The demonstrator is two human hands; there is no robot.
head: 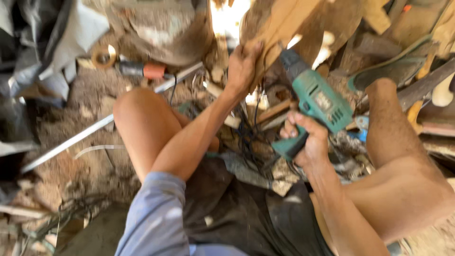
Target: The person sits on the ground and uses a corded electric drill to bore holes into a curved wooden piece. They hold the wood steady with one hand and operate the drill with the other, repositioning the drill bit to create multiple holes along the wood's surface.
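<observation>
Seated on a sawdust-strewn floor (pixel 90 166), a person braces a wood piece (pixel 284 28) at top centre with the left hand (pixel 242 64) clamped on its edge, while the right hand (pixel 305 140) grips a green drill (pixel 313 102), bit angled into it. Firm bracing and a steady drill would likely serve best.

The ground (pixel 90 170) was bare dirt strewn with sawdust and wood scraps. A pale metal rod (pixel 95 127) lay slanted across it. Beyond the rod sat a tape roll (pixel 104 56) and, just beside it, an orange-handled tool (pixel 142 70). Black cables (pixel 249 137) tangled near a wood strip (pixel 274 112). Grey sheeting (pixel 42 52) was heaped at the left.
</observation>
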